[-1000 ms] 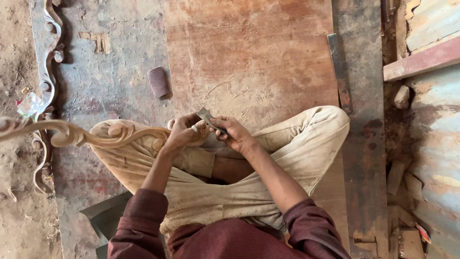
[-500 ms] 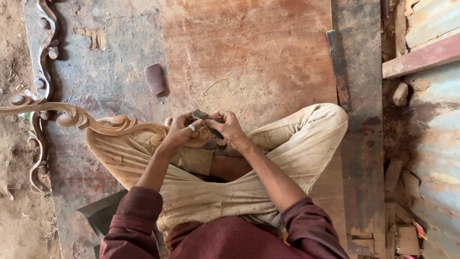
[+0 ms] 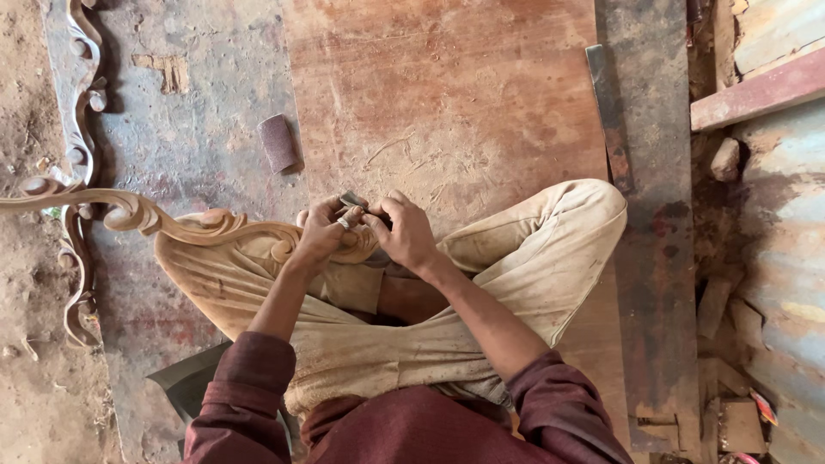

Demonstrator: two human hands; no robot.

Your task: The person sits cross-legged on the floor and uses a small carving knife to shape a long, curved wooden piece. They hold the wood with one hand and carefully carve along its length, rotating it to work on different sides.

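A long carved wooden scroll piece [image 3: 137, 213] lies across my lap, its free end reaching off to the left. My left hand [image 3: 325, 234] grips its carved end near my knee, a ring on one finger. My right hand [image 3: 404, 230] presses a small dark piece of sandpaper [image 3: 352, 201] against the carving; both hands pinch that piece between them. I sit cross-legged in dusty beige trousers [image 3: 516, 258] on a worn reddish board [image 3: 447, 94].
A rolled piece of sandpaper [image 3: 278, 143] lies on the floor ahead left. Another carved scroll frame [image 3: 82, 94] rests along the left. A long flat metal bar [image 3: 608, 112] lies to the right, beside wood scraps and a red plank [image 3: 756, 90].
The scroll piece and my hands have shifted a little in view as my head moved; the hands keep working the sandpaper at the same carved end.
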